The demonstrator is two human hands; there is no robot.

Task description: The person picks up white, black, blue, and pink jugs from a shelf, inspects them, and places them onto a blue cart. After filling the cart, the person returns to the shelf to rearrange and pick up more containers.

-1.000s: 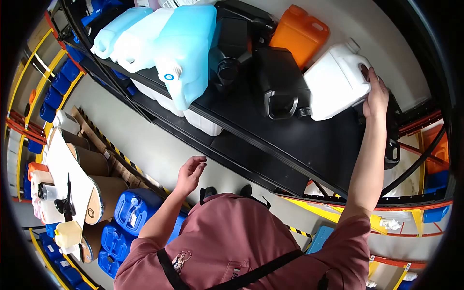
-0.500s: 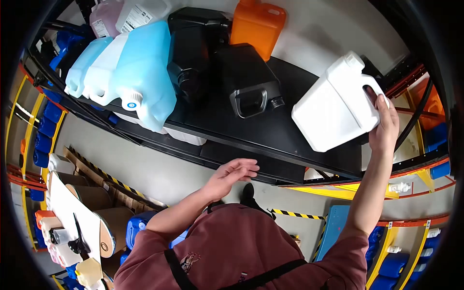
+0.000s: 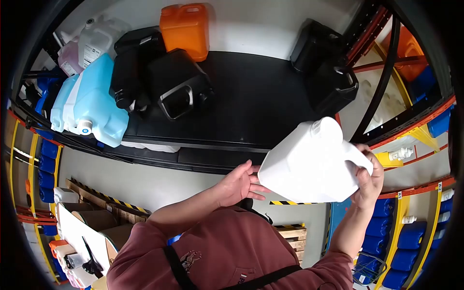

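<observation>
Nearest to us is the wearer's dark pink shirt [image 3: 217, 237], crossed by a black strap [image 3: 181, 270]. Just beyond it, on the right, we see the right hand [image 3: 369, 181] grasping the white jerrycan [image 3: 304, 164] by its handle, fingers wrapped round it. The jerrycan is held tilted in the air in front of the body, on the near side of the black shelf [image 3: 241, 101], with its white cap [image 3: 326, 129] uppermost. To its left, the left hand [image 3: 239, 183] is unclenched, its fingers loosely spread by the jerrycan's lower left corner; we cannot tell whether they touch it.

Farther on, at the shelf's left end, we find a light blue container [image 3: 99, 104] with its white cap facing us. Right of it are black cans, one of them [image 3: 176, 72] with its hollow handle turned our way. At the right end stand two more, a nearer black can [image 3: 331, 92] and a farther black can [image 3: 314, 46]. Toward the far left we make out a labelled translucent container [image 3: 94, 41] and, right of it, an orange can [image 3: 185, 31] near the pale wall [image 3: 261, 26].
</observation>
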